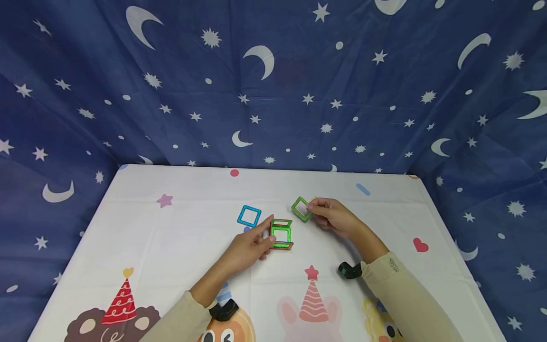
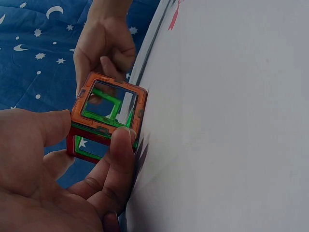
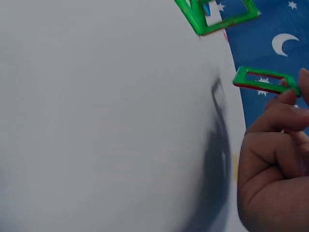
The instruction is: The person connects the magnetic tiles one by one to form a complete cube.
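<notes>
Head view: over one white table (image 1: 192,223), the left hand (image 1: 245,249) grips one box of square frames (image 1: 280,227), their number unclear, about midway between the side edges; the right hand (image 1: 335,218) pinches one green square (image 1: 297,215), red-rimmed in the right wrist view, to the box's right and nearer the far edge; one blue square (image 1: 252,208) lies flat left of the box, also nearer that edge.
</notes>
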Demonstrator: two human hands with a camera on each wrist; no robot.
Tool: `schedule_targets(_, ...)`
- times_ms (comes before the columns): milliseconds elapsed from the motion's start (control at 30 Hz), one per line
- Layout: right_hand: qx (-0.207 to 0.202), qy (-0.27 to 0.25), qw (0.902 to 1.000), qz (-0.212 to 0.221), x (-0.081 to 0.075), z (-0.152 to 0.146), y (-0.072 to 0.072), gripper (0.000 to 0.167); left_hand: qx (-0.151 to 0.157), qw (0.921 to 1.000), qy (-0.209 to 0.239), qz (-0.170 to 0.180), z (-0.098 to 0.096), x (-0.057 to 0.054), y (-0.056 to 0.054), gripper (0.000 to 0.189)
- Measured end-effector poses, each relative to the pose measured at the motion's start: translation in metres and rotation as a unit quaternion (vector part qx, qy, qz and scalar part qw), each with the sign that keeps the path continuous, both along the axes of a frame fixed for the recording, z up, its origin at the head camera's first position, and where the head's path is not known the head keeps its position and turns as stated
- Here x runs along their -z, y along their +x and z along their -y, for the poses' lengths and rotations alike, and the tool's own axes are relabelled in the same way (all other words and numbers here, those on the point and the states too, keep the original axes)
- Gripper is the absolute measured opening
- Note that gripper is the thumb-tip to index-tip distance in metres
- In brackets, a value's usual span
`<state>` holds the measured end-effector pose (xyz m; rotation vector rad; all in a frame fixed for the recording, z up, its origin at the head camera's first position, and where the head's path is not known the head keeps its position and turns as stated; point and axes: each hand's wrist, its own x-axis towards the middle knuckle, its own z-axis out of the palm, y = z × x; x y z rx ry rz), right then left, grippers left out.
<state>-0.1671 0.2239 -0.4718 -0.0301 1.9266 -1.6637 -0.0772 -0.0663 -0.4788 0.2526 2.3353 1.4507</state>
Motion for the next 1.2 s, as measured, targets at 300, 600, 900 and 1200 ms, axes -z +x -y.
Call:
schedule_targets(300,-0.054,0.007,0.9974,0.047,0.002,-0.004,0.029,0.026,0.005,1.0,0.006,0.002,0.002,-0.001,0.001,0.065)
schedule_targets(600,-0.094,-0.016,0.9941,0.051,0.001,0.012,0.047,0.029,0.006,1.0,0.001,-0.004,0.002,0.001,-0.001,0.064)
schedule_targets(900,-0.086,-0.006,0.9958,0.032,0.0,0.027,0.053,0.022,0.013,0.9999,0.005,-0.007,0.002,0.001,-0.001,0.065)
schedule_targets(1200,-0.102,0.017,0.9946,0.005,-0.003,0.04,0.055,0.026,0.011,0.9999,0.004,-0.002,0.003,0.003,-0.002,0.065)
